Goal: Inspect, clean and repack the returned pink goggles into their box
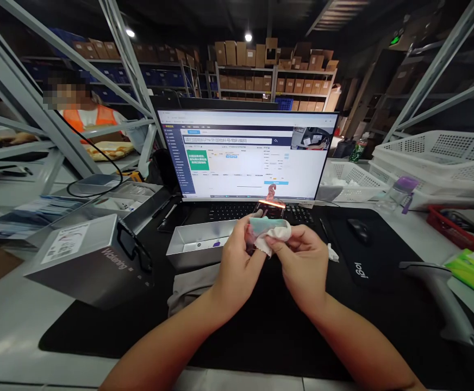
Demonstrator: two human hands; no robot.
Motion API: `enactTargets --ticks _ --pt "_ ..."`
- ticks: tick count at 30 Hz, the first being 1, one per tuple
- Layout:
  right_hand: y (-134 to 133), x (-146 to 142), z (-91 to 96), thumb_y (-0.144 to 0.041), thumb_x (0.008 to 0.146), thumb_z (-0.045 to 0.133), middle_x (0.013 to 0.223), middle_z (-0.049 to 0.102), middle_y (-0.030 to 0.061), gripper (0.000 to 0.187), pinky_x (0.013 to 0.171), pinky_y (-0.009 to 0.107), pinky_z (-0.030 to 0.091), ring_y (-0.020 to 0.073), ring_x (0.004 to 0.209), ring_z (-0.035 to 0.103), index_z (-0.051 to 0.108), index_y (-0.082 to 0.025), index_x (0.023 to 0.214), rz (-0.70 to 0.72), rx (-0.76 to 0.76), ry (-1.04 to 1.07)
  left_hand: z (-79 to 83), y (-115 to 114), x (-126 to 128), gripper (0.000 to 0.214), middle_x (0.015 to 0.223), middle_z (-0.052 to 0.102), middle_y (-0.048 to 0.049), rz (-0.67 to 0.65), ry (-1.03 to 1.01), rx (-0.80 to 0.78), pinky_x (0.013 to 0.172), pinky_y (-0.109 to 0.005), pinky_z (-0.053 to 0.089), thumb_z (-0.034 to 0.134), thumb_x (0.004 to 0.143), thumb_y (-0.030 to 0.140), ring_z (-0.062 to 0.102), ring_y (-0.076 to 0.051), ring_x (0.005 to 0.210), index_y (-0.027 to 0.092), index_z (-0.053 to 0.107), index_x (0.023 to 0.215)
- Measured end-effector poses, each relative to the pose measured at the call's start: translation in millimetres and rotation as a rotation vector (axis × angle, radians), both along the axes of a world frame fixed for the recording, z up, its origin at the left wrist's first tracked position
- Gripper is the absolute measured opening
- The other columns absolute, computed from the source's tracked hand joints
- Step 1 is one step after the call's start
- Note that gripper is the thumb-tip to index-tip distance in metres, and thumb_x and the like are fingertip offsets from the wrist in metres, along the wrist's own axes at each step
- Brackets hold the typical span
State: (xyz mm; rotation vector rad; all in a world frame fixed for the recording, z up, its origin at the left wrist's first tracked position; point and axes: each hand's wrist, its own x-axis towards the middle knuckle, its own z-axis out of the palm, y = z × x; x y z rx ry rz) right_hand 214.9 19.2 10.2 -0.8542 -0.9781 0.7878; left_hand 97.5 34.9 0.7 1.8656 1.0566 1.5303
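Both my hands meet in front of the monitor [247, 155], above a black desk mat [261, 320]. My left hand [237, 260] is closed around a small dark glossy device [267, 209] whose top edge reflects the screen. My right hand [302, 258] pinches a white cloth [275, 231] pressed against that device. Just behind my left hand lies an open silver box tray [198, 244]. A grey pouch [190, 285] lies under my left wrist.
A silver box lid [94, 260] sits tilted at the left. A black mouse [358, 229] and a grey barcode scanner [441, 298] lie to the right, with white baskets [436, 155] and a purple-capped bottle [400, 195] behind. A person in an orange vest [90, 117] works at far left.
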Motion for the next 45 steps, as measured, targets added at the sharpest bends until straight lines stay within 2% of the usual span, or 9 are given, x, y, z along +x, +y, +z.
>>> enactTargets --ticks 7,12,16,21,27,31,37,41,45 --pt "6 15 22.1 -0.031 0.066 0.089 0.073 0.074 -0.0024 0.034 0.060 0.025 0.058 0.0127 0.061 0.068 0.058 -0.022 0.076 0.066 -0.010 0.278 -11.5 -5 7 0.048 0.125 0.069 -0.0125 0.081 0.202 0.225 0.099 -0.040 0.055 0.053 0.090 0.016 0.067 -0.026 0.115 0.018 0.048 0.138" --pt "-2 -5 -12.6 -0.030 0.080 0.079 0.078 0.070 0.0000 0.024 0.069 0.028 0.056 0.0140 0.072 0.066 0.057 -0.022 0.075 -0.137 0.155 -0.074 -2.0 -2 -6 0.053 0.140 0.061 -0.0134 0.028 0.121 0.178 0.106 -0.040 0.051 0.057 0.093 0.023 0.061 -0.025 0.126 0.020 0.044 0.144" --pt "-3 -15 -31.3 -0.027 0.087 0.072 0.087 0.069 0.0017 0.018 0.075 0.028 0.054 0.0141 0.080 0.065 0.059 -0.022 0.075 -0.182 0.257 -0.216 4.7 -1 -9 0.041 0.120 0.069 -0.0083 -0.039 -0.029 0.014 0.092 -0.033 0.056 0.061 0.093 0.027 0.069 -0.021 0.106 0.020 0.052 0.132" --pt "-3 -3 -9.2 -0.030 0.078 0.081 0.074 0.068 -0.0010 0.022 0.065 0.025 0.054 0.0125 0.068 0.064 0.061 -0.021 0.075 -0.014 0.073 -0.076 5.4 -2 -1 0.035 0.111 0.072 -0.0060 -0.020 -0.050 -0.028 0.085 -0.030 0.057 0.061 0.093 0.025 0.070 -0.019 0.097 0.020 0.053 0.127" --pt "7 31 30.4 -0.028 0.058 0.093 0.068 0.068 -0.0048 0.042 0.059 0.022 0.053 0.0091 0.058 0.060 0.053 -0.020 0.068 0.207 -0.071 0.287 -5.8 -7 7 0.052 0.136 0.065 -0.0118 0.111 0.261 0.406 0.107 -0.042 0.051 0.051 0.090 0.010 0.063 -0.026 0.125 0.020 0.045 0.141" --pt "8 26 22.3 -0.031 0.065 0.089 0.072 0.070 -0.0032 0.037 0.060 0.025 0.054 0.0109 0.060 0.062 0.054 -0.021 0.071 0.089 -0.037 0.236 -8.0 -6 6 0.047 0.126 0.069 -0.0103 0.057 0.256 0.282 0.098 -0.039 0.055 0.052 0.089 0.012 0.068 -0.024 0.114 0.020 0.049 0.136" --pt "-5 -7 -8.4 -0.018 0.078 0.077 0.079 0.067 -0.0003 0.019 0.072 0.026 0.054 0.0129 0.077 0.065 0.061 -0.021 0.069 -0.111 0.236 -0.180 10.6 -3 -6 0.037 0.119 0.071 -0.0062 -0.030 -0.016 0.001 0.091 -0.031 0.055 0.063 0.092 0.026 0.069 -0.020 0.104 0.020 0.055 0.128" --pt "4 5 3.6 -0.026 0.070 0.085 0.072 0.068 -0.0013 0.027 0.062 0.025 0.054 0.0125 0.065 0.065 0.059 -0.020 0.069 0.040 0.058 -0.006 11.8 -2 -4 0.032 0.109 0.073 -0.0044 -0.054 0.051 -0.019 0.084 -0.028 0.055 0.059 0.091 0.020 0.070 -0.017 0.094 0.020 0.057 0.123" --pt "18 28 21.6 -0.031 0.061 0.092 0.071 0.070 -0.0031 0.041 0.059 0.024 0.054 0.0110 0.059 0.064 0.054 -0.021 0.072 0.176 -0.055 0.291 0.3 -4 2 0.041 0.116 0.072 -0.0075 -0.011 0.257 0.191 0.091 -0.032 0.055 0.054 0.088 0.013 0.069 -0.021 0.102 0.019 0.055 0.129"
